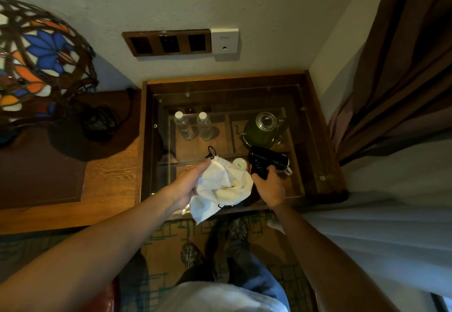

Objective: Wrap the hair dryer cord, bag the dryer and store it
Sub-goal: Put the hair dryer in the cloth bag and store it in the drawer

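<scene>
My right hand [269, 186] grips the folded handle of a black hair dryer [266, 161], held above the glass-topped side table [325, 172]. Its barrel lies roughly level and a bit of pale cord shows at its right end. My left hand [189, 184] holds a white cloth drawstring bag [220, 189] by its upper edge, just left of the dryer. The bag hangs crumpled, with a black drawstring [211, 151] looping up from its top. Dryer and bag are close together; I cannot tell whether they touch.
Under the glass top sit two water bottles [193, 125], a green kettle [263, 128] and a white round object [239, 163]. A stained-glass lamp [41, 54] stands on the wooden desk [110, 177] at left. Brown curtains [403, 66] hang right, a white bed [391, 201] below them. Wall sockets [168, 42] are above.
</scene>
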